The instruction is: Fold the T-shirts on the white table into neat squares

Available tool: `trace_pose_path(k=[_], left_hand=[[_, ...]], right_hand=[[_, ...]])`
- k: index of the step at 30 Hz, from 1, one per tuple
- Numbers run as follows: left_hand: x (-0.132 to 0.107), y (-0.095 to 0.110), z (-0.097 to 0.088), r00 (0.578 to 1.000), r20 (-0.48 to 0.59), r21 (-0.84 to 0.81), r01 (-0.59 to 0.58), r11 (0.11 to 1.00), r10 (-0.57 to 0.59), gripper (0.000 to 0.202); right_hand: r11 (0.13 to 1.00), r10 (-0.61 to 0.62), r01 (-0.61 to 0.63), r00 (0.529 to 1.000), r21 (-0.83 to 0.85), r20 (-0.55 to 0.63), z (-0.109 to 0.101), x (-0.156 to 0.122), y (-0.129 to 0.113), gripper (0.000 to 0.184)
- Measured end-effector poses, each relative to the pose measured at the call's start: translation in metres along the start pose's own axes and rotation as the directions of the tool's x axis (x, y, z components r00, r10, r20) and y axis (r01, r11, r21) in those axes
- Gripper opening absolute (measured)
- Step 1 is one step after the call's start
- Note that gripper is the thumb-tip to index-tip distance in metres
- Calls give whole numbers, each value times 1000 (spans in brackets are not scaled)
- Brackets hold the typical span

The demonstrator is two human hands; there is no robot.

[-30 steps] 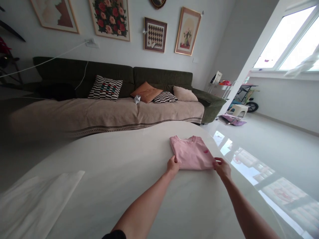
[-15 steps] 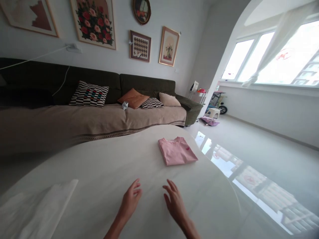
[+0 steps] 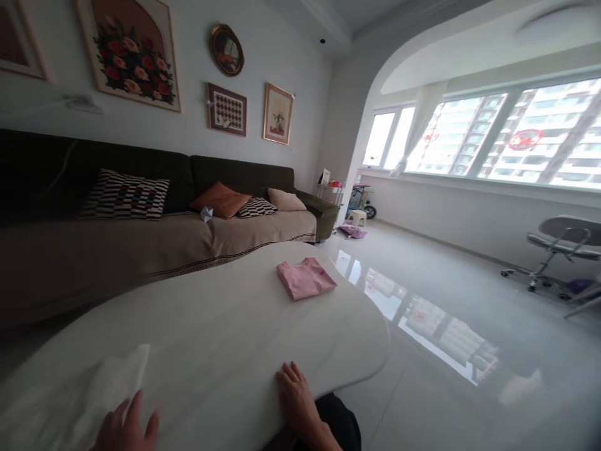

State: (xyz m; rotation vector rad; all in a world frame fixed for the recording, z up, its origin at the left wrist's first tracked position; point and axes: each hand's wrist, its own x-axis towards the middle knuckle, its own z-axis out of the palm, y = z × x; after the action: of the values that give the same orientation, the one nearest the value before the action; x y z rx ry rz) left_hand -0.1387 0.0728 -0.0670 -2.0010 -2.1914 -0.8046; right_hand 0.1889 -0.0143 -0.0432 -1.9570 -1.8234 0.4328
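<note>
Pink shirt is lying folded flat toward the far right part of the white table, neckline facing the sofa, neither hand on it; probably sitting there so the neat fold is staying undisturbed and the near surface is staying free for working. White cloth is spreading loosely over the near-left part, creased, likely within easy reach of the person's left side. Hands are staying well apart, both empty as far as showing. Left hand is opening wide, fingers spreading, at the cloth's near edge; whether it is touching cloth or just hovering, cannot tell, palm being cut off by the frame. Right hand is extending its fingers, close together and not gripping, seemingly resting at the table's near edge, perhaps for support, dark clothing showing just beside it.
</note>
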Motion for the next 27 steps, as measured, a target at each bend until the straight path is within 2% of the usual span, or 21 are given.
trace_pose_path(k=[4,8,11,14,16,18,20,22,23,25,26,27], left_hand=[[-19,-7,-32,990,-83,200,-93,975,112,38],[-32,-9,-56,995,-85,234,-22,972,43,32],[-34,-1,-79,998,-56,114,48,992,-42,26],[-27,17,-104,989,-49,-177,130,976,-140,24],[-23,34,-117,989,-39,-328,123,936,-144,24],[-24,57,-124,994,-28,-386,91,918,-110,26],[-36,85,-128,997,-17,-409,61,911,-75,27],[-56,111,-132,993,77,-497,-34,867,84,25],[-67,122,-133,955,167,-579,-105,808,244,22],[-86,134,-135,797,296,-728,-169,665,526,20],[-93,134,-134,740,323,-766,-162,622,590,23],[-96,130,-131,748,328,-768,-144,623,577,26]], right_hand=[[994,-38,38,999,-97,8,11,3,7,52],[983,-124,123,992,-137,4,25,9,25,49],[981,-148,144,989,-129,-18,30,10,36,49],[986,-156,152,986,-67,-56,27,11,31,44],[984,-167,173,980,50,-104,22,13,11,36],[952,-161,187,979,242,-121,15,17,-23,32],[866,-113,112,993,488,-28,8,21,-64,38],[725,-66,-52,987,687,144,3,25,-100,45],[661,-51,-125,976,740,210,1,27,-113,46],[592,-30,-198,963,781,267,0,30,-124,44],[583,-19,-212,961,784,274,-1,30,-124,43],[580,-7,-225,959,783,282,-2,30,-119,43]])
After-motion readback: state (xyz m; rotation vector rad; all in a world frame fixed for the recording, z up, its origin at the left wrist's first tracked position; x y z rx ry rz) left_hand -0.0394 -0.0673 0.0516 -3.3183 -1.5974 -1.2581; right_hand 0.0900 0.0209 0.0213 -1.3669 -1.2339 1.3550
